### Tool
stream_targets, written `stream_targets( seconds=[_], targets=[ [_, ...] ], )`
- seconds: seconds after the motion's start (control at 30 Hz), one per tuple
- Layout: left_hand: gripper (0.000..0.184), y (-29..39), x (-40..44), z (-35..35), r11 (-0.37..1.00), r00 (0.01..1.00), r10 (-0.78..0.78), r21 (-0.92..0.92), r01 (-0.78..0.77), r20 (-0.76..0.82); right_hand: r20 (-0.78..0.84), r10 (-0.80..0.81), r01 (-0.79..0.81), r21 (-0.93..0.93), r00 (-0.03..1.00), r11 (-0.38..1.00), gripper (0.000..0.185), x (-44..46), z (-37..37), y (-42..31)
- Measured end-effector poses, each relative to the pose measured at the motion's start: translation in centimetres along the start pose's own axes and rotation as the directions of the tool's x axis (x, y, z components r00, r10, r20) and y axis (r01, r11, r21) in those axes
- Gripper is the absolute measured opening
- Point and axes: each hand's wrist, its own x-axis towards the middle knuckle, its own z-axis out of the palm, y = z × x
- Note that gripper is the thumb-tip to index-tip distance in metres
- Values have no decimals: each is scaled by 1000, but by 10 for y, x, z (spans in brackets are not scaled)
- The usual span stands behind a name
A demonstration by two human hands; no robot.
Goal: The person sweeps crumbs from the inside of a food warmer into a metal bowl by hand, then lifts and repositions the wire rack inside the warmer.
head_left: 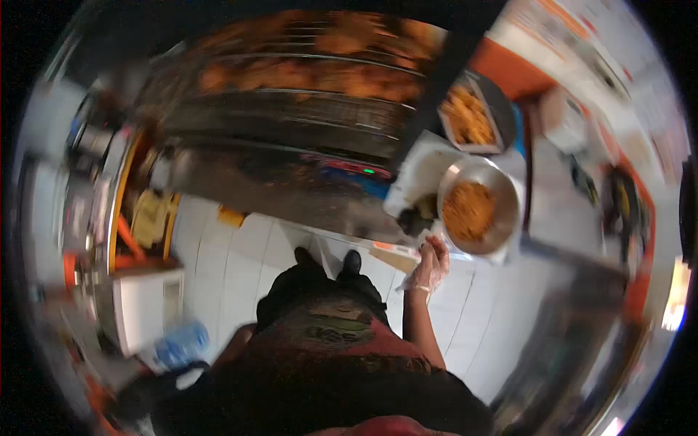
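My right hand, in a thin clear plastic glove, is beside the near rim of a metal bowl. Its fingers look curled, and whatever they hold, if anything, is too blurred to make out. Orange-brown crumbly food lies in the bowl. A narrow white and orange object shows just left of the hand; I cannot tell whether they touch. Dark, crumpled material sits left of the bowl. Only part of my left arm shows at my side, and the left hand is out of sight.
A lit display case with browned food on racks stands ahead, above a metal ledge. Behind the bowl is a tray of golden fried pieces. A white cabinet and blue water bottle stand on the left.
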Motion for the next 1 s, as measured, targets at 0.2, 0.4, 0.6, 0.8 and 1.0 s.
stream_targets(
  seconds=[0.2,0.4,0.6,0.8,1.0],
  targets=[
    [59,103,-99,-27,670,767,606,-383,-636,-213,320,39,-40,-4,947,999,26,7,66,18],
    [62,-26,-34,27,908,882,403,-17,-420,-246,562,-54,81,-23,825,996,27,-33,152,26],
    [64,-144,-120,60,566,993,-66,-815,120,101,789,80,-109,-17,610,994,30,-98,220,54],
    [67,-87,-131,19,93,997,12,-993,69,70,743,61,56,-132,667,990,40,-189,251,22],
    [67,-27,-96,-70,531,955,38,-816,230,294,683,184,-101,-159,707,982,29,-186,168,30]
  ],
)
